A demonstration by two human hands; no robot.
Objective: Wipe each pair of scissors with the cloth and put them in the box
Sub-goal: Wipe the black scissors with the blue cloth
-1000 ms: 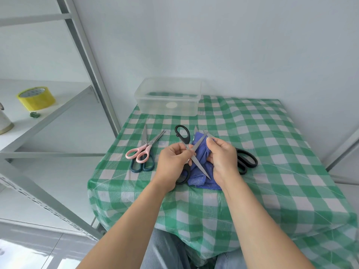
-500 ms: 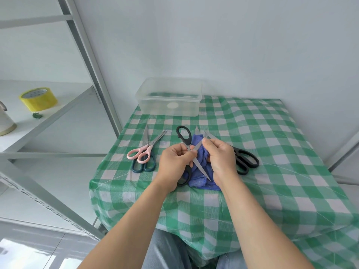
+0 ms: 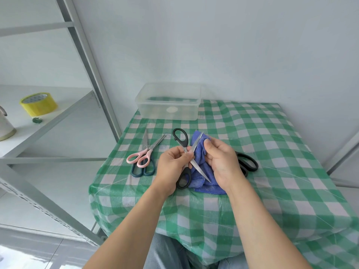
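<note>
A: Why are the black-handled metal scissors open like an X?

B: So each blade can be rubbed by itself. The left hand curls tight round the middle, where the two blades cross. I think that keeps them steady.

A: And the other hand?

B: The right hand holds the soft blue cloth. Its thumb and fingers pinch the cloth round the top blade, near the tip. The cloth sits between skin and sharp edge, so it is safer.

A: Where are they?

B: Just above the green and white checked tabletop, near the middle. The cloth's bottom end rests on it.

A: Where do they go after?

B: Into the clear plastic box at the far left corner. It has no lid on, and I see no scissors in it.

A: Are there more to wipe?

B: Yes. The pink-handled scissors lie on top of the dark blue-handled scissors, near the left edge. A second pair of black-handled scissors lies behind the right hand. So I think the job has only just begun.
</note>
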